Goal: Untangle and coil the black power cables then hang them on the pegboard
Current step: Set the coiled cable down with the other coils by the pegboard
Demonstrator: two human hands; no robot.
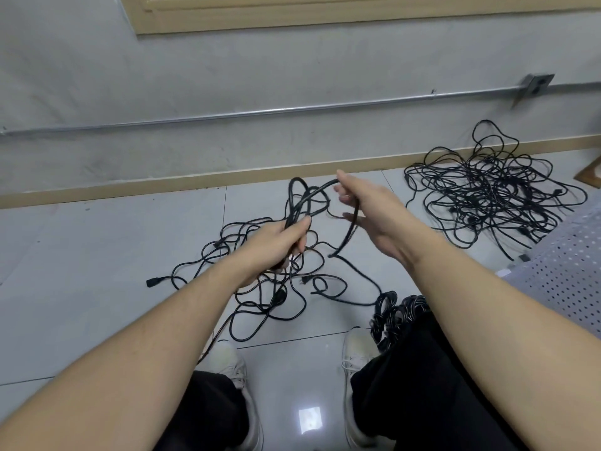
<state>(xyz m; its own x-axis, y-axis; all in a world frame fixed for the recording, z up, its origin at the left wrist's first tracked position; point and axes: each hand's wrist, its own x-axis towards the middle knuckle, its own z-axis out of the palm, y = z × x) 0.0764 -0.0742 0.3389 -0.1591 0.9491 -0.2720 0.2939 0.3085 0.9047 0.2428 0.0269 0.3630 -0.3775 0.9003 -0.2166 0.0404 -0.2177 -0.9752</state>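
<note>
Head view of a seated person working over a pale tiled floor. The left hand is curled round a bundle of black cable loops, which rise above the fist and arch toward the wall. One strand of the same cable passes from these loops through the right hand, whose thumb and fingers are loosely hooked round it; below that hand the strand hangs down to the floor between the two forearms.

Directly beneath the hands lies a loose tangle of black power cables, spread across the floor in front of the person's shoes. A plug end lies at the left margin of this tangle, and a second plug lies near its middle. A larger, denser tangle of black cables lies well apart to the right, close to the skirting board where floor meets wall. A small heap of coiled cables lies just beside the person's right leg, partly hidden by the black trousers.

A metal conduit runs along the grey wall to a socket box at the right. A perforated grey surface occupies the right edge of the view. No writing or brand marking is legible on any cable, plug or fitting.
</note>
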